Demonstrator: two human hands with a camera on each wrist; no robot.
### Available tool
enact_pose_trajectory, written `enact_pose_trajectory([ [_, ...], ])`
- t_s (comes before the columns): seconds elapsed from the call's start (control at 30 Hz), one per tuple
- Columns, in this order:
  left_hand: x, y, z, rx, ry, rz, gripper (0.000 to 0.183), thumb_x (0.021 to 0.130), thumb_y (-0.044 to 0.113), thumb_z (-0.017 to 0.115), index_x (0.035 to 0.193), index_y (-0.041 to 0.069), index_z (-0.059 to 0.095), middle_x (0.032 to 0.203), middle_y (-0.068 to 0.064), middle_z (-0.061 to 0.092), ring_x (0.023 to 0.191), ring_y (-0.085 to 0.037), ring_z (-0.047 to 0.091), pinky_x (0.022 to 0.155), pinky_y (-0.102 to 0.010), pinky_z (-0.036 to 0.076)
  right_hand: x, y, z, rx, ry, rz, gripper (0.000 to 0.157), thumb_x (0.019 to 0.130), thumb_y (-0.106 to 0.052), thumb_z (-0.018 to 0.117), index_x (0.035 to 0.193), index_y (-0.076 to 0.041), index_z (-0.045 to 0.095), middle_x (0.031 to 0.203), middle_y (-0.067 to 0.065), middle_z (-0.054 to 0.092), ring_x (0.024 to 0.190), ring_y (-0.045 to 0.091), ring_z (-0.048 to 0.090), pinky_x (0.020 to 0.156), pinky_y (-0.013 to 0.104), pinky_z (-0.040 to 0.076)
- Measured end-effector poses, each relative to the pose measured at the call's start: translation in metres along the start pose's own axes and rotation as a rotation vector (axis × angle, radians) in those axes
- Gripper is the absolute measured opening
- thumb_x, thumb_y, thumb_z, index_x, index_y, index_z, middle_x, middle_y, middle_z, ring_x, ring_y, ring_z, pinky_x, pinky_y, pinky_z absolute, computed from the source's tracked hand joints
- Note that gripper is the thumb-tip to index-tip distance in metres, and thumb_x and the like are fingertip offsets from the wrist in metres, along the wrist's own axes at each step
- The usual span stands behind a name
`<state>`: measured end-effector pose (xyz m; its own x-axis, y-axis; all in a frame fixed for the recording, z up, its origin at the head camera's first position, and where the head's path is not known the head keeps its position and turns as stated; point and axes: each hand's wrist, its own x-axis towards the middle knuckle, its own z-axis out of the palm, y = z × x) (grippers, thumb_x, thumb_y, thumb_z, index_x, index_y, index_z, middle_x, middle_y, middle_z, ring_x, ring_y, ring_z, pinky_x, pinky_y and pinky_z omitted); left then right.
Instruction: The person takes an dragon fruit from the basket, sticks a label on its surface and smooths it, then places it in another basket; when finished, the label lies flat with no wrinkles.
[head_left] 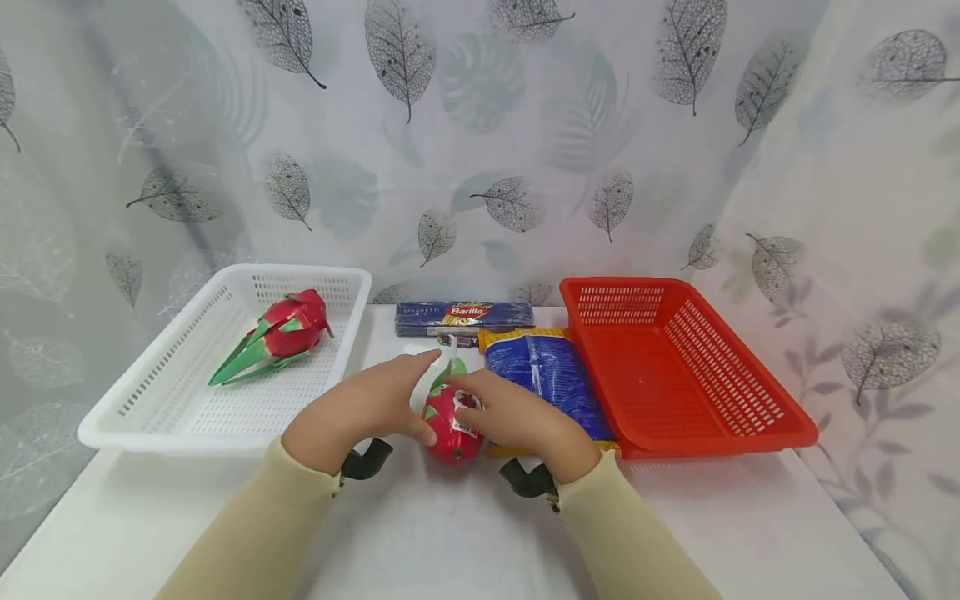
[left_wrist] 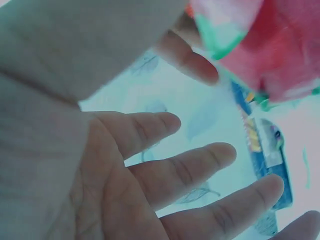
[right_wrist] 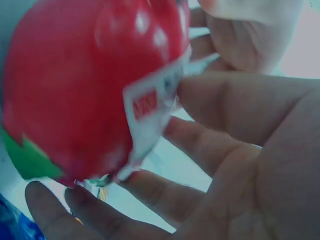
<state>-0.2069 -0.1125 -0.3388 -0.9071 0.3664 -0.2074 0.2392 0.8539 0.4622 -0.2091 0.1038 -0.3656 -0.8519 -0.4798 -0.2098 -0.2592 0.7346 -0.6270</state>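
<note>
A red dragon fruit (head_left: 452,442) with green scales sits on the white table between the two hands. On its side is a white paper label (right_wrist: 146,107) with a red square, one edge standing off the skin. My right hand (head_left: 525,417) pinches that edge between thumb and index finger, its other fingers stretched under the fruit in the right wrist view. My left hand (head_left: 367,408) is at the fruit's left, its fingers (left_wrist: 182,172) straight and spread in the left wrist view. A white strip (head_left: 427,383) shows behind the fruit, partly hidden by the left hand.
On the left, a white basket (head_left: 352,333) contains another dragon fruit (head_left: 296,325) with long green leaves. A red basket (head_left: 622,375) stands at the right. Between them lie a blue spaghetti box (head_left: 420,315) and a blue-and-yellow packet (head_left: 555,375), with a patterned curtain (head_left: 480,150) behind.
</note>
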Motion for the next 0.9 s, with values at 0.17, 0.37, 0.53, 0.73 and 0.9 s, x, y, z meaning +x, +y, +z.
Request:
enact_pose_trajectory([
  [0.17,-0.006,-0.002,-0.010,0.032,0.036,-0.002,0.116,0.075,0.039,0.097,0.168,0.015,0.032,0.164,-0.014,0.048,0.149,-0.035,0.048,0.118,-0.060,0.048,0.003,-0.007,0.009,-0.031,-0.034,0.007,0.073,0.099,-0.050,0.072,0.163,-0.027,0.045,0.165,0.008,0.044,0.146,0.031,0.050,0.096,0.049,0.064],
  [0.37,-0.009,-0.003,-0.014,0.031,0.046,-0.010,0.115,0.075,0.037,0.098,0.167,0.015,0.033,0.162,-0.015,0.049,0.147,-0.036,0.049,0.115,-0.060,0.050,0.004,-0.010,0.014,-0.055,-0.010,0.016,0.090,0.085,-0.046,0.088,0.162,-0.026,0.045,0.158,0.007,0.048,0.137,0.026,0.054,0.093,0.045,0.065],
  [0.53,-0.009,-0.003,-0.015,0.035,0.046,-0.020,0.113,0.076,0.034,0.098,0.167,0.014,0.034,0.162,-0.015,0.049,0.147,-0.037,0.049,0.115,-0.061,0.050,0.003,-0.011,0.014,-0.022,-0.025,0.017,0.089,0.080,-0.037,0.094,0.155,-0.025,0.048,0.152,0.007,0.049,0.135,0.025,0.053,0.088,0.043,0.066],
  [0.73,-0.010,-0.002,-0.016,0.051,0.028,-0.042,0.111,0.078,0.031,0.096,0.167,0.014,0.034,0.163,-0.016,0.048,0.149,-0.038,0.048,0.117,-0.061,0.048,0.003,-0.011,0.015,-0.019,-0.052,0.013,0.093,0.077,-0.033,0.097,0.153,-0.026,0.044,0.157,0.005,0.042,0.140,0.025,0.049,0.089,0.043,0.066],
  [0.9,-0.010,-0.002,-0.015,0.063,0.011,-0.057,0.111,0.079,0.031,0.096,0.168,0.014,0.032,0.166,-0.017,0.045,0.153,-0.039,0.044,0.119,-0.061,0.046,0.002,-0.012,0.017,-0.045,-0.065,0.018,0.101,0.076,-0.033,0.097,0.160,-0.031,0.040,0.167,0.004,0.032,0.145,0.028,0.045,0.089,0.044,0.066],
])
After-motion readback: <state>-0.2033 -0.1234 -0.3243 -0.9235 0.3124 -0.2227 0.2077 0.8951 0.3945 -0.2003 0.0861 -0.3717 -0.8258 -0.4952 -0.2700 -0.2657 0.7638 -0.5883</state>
